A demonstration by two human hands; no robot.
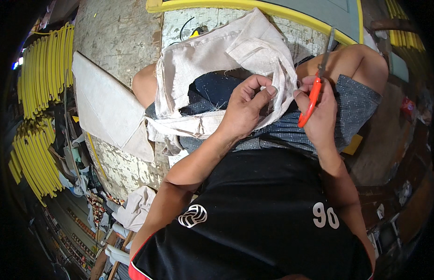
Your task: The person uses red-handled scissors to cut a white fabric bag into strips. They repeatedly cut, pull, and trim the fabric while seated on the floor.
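A piece of beige cloth (217,60) with frayed edges and a sewn pocket lies over my lap and knees. My left hand (247,105) pinches its edge near the middle of the picture, thumb and fingers closed on the fabric. My right hand (319,109) grips a pair of scissors (315,88) with orange handles, the grey blades pointing up and away past my right knee. The two hands sit close together at the cloth's right edge. I sit in blue patterned shorts and a black shirt.
A flat folded beige panel (107,105) lies on the worn concrete floor (119,32) to my left. Bundles of yellow strips (39,74) stack at the far left. A yellow-edged board (291,16) is ahead. Cluttered scraps (137,207) lie lower left.
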